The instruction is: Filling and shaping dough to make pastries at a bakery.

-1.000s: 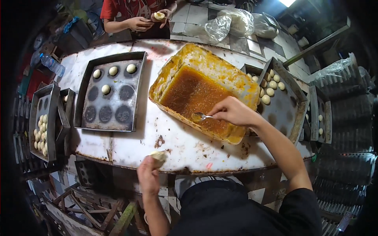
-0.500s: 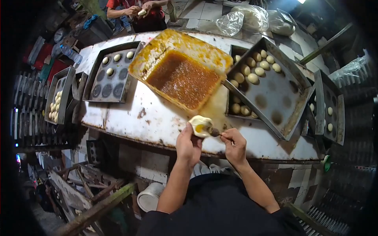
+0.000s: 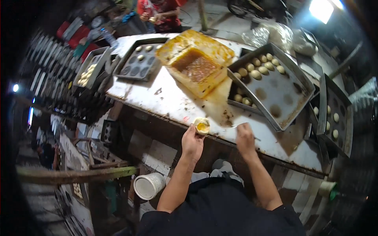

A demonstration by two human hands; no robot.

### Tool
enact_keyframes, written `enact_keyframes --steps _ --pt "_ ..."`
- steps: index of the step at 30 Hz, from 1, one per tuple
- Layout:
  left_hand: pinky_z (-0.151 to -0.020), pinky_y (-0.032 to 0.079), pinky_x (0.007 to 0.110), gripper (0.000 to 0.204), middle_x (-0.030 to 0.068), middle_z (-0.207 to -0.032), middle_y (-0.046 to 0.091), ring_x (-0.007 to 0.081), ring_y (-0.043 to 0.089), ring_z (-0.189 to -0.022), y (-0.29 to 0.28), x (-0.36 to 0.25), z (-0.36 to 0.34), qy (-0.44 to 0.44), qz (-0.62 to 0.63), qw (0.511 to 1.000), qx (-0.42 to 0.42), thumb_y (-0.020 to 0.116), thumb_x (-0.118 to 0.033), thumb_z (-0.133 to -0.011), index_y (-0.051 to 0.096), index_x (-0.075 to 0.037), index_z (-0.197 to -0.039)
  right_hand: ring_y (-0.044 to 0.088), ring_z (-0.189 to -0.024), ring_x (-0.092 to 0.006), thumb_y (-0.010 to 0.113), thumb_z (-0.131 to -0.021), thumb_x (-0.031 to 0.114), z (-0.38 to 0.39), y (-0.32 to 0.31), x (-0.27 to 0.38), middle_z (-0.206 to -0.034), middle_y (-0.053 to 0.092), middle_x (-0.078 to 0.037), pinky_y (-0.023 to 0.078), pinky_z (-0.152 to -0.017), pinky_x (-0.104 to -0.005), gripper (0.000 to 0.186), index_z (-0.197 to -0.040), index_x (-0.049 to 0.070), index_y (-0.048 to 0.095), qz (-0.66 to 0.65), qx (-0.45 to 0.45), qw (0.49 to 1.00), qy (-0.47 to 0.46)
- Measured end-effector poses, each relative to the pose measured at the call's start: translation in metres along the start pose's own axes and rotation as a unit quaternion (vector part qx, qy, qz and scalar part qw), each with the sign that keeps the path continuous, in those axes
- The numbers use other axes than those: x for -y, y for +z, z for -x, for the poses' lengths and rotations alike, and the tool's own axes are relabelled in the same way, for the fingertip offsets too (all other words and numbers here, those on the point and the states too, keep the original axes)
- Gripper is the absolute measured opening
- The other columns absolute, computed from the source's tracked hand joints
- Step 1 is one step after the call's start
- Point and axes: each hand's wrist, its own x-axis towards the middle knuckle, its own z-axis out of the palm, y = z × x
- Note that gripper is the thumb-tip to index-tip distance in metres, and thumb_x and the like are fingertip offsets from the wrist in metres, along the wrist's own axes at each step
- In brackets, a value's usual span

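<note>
Head view: a white-topped, stained bench [image 3: 169, 103] is stretched across the frame from upper left to lower right. On its right part, a large metal tray [image 3: 277, 94] is tilted over another tray, with pale dough balls [image 3: 256, 74] grouped toward its upper left end. At upper centre, a yellow-smeared tub [image 3: 197, 41] is placed, its bottom covered by orange-brown filling [image 3: 195, 66]; to the left of it, a smaller tray [image 3: 134, 75] is seen with a few balls along its far side. Lower down, the right hand [image 3: 245, 137], slightly blurred, is held right of centre, its grip curled around what appears to be a spoon [image 3: 235, 126]. Near the middle of the frame, an opened dough round [image 3: 202, 119] is pinched by the left hand's grip over the bench's near edge, thumb and fingers set at its rim. A small yellow dab [image 3: 203, 127] is cupped in its hollow. The filling step is judged to be in hand, the dab apparently deposited; for the next move, the rim would need to be gathered inward and sealed, with the spoon kept clear.
</note>
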Motion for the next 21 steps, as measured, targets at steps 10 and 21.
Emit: enact_keyframes --steps 10,21 --pt "-0.109 0.048 0.034 0.057 0.0102 -0.138 0.058 0.0166 0.058 -0.127 -0.071 -0.072 0.195 0.027 -0.204 0.958 0.198 0.065 -0.001 -0.098 0.04 0.001 -0.15 0.047 -0.141 -0.023 0.087 -0.082 0.025 0.059 -0.061 0.17 -0.15 0.053 -0.012 0.038 -0.115 -0.0393 0.077 -0.149 0.006 0.053 -0.496 0.342 0.798 0.007" --pt "-0.079 0.052 0.023 0.032 0.0051 -0.109 0.063 0.0079 0.061 -0.095 -0.149 -0.062 0.323 0.091 -0.116 0.983 0.109 0.046 -0.031 -0.112 0.055 -0.004 -0.128 0.066 -0.109 -0.0156 0.078 -0.086 -0.003 0.201 -0.093 0.287 -0.122 0.066 -0.01 0.054 -0.09 -0.0287 0.029 -0.115 -0.003 0.073 -0.499 0.305 0.806 -0.089"
